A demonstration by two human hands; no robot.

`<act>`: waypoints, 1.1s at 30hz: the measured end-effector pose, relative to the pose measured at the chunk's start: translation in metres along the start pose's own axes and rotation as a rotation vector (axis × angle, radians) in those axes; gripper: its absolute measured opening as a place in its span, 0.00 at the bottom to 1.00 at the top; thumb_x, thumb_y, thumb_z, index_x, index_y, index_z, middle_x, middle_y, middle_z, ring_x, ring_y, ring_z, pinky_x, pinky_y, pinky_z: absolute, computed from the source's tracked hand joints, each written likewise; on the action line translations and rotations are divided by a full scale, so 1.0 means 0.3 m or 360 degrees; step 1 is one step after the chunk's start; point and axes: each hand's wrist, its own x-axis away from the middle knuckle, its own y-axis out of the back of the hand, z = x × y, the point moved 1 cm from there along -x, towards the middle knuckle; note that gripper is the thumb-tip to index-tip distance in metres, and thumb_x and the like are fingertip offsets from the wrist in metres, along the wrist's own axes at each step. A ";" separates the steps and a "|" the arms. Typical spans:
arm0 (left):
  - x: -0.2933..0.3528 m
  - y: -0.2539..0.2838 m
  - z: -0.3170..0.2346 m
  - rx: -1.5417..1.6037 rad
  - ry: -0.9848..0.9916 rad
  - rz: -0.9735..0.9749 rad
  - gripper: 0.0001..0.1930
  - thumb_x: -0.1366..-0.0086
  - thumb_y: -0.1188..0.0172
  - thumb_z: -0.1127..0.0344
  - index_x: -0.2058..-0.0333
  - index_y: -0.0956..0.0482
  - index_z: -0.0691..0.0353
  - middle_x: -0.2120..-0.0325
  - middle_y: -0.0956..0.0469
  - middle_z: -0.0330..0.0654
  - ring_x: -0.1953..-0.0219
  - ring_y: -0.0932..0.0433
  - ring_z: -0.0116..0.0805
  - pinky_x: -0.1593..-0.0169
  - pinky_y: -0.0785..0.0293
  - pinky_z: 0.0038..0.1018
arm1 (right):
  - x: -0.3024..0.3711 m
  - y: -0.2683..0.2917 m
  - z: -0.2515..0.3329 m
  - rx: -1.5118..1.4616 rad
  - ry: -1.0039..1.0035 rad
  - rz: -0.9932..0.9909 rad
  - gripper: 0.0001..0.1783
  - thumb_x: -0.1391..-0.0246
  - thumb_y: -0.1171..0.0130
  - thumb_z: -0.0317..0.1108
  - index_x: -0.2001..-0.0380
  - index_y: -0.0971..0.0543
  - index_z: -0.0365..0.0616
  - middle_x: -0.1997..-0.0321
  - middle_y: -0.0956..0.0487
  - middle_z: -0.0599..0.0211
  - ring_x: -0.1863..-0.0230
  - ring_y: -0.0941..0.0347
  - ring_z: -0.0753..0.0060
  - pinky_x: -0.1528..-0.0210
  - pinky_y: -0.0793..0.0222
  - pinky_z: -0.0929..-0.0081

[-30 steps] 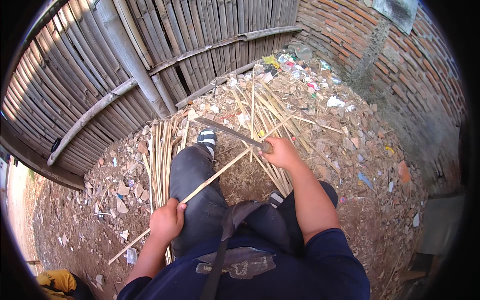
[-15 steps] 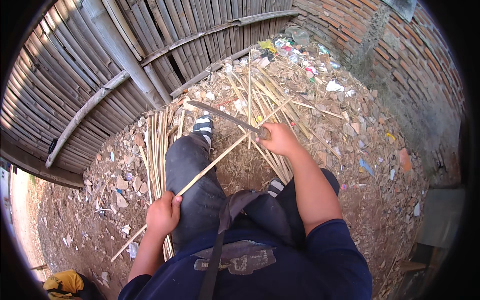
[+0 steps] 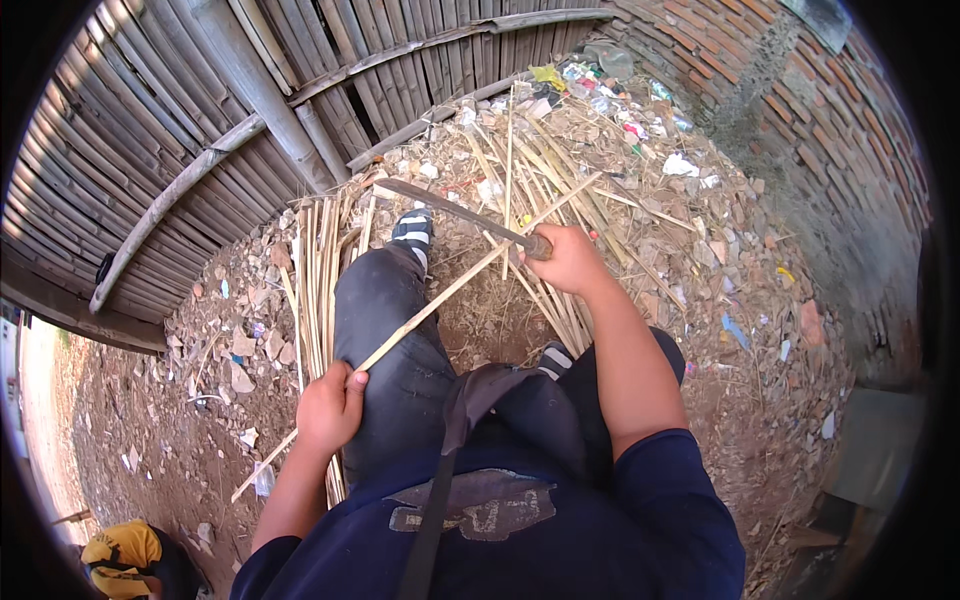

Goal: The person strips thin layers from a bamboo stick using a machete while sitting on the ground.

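My left hand (image 3: 332, 408) is closed around a long, pale bamboo strip (image 3: 430, 305) beside my left thigh. The strip slants up to the right across my leg, its tail sticking out below that hand. In my right hand (image 3: 572, 260) is the short handle of a long-bladed knife (image 3: 455, 210), whose dark blade points to the far left. Blade and strip cross just left of the right fist; whether the edge bites into the strip I cannot tell. A bundle of strips (image 3: 318, 270) lies left of my left leg, and more strips (image 3: 550, 165) lie ahead between my feet.
A bamboo-slat wall (image 3: 160, 150) closes off the far left, and a brick wall (image 3: 800, 130) the right. Stones and litter (image 3: 680, 165) cover the dirt ground. At the lower left is another person in a yellow top (image 3: 125, 555). A grey board (image 3: 880, 445) stands at the right.
The view has shifted slightly, so the surroundings sit a little higher and to the right. Both hands keep their holds on strip and knife, nearly in the same pose.
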 end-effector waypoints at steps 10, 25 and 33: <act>-0.009 -0.030 0.017 0.0009 0.0023 -0.0063 0.17 0.25 0.45 0.54 0.67 0.29 0.62 0.80 0.23 0.58 0.73 0.21 0.65 0.69 0.29 0.53 | 0.009 0.027 0.051 0.0198 -0.0103 -0.0067 0.20 0.50 0.29 0.46 0.58 0.15 0.43 0.67 0.17 0.46 0.64 0.19 0.44 0.59 0.25 0.56; -0.013 -0.025 -0.010 -0.0151 0.0053 -0.0050 0.17 0.25 0.47 0.53 0.65 0.30 0.62 0.79 0.22 0.59 0.73 0.21 0.66 0.68 0.28 0.56 | 0.008 0.002 0.044 0.0238 -0.0182 0.0011 0.18 0.50 0.31 0.44 0.60 0.16 0.44 0.67 0.17 0.46 0.62 0.20 0.41 0.57 0.25 0.53; -0.014 -0.028 -0.009 -0.0115 0.0043 -0.0067 0.17 0.25 0.46 0.53 0.65 0.30 0.61 0.79 0.22 0.58 0.74 0.21 0.65 0.70 0.28 0.55 | 0.009 0.008 0.050 0.0223 -0.0166 -0.0009 0.25 0.49 0.30 0.48 0.53 0.16 0.44 0.64 0.16 0.44 0.59 0.18 0.42 0.53 0.24 0.55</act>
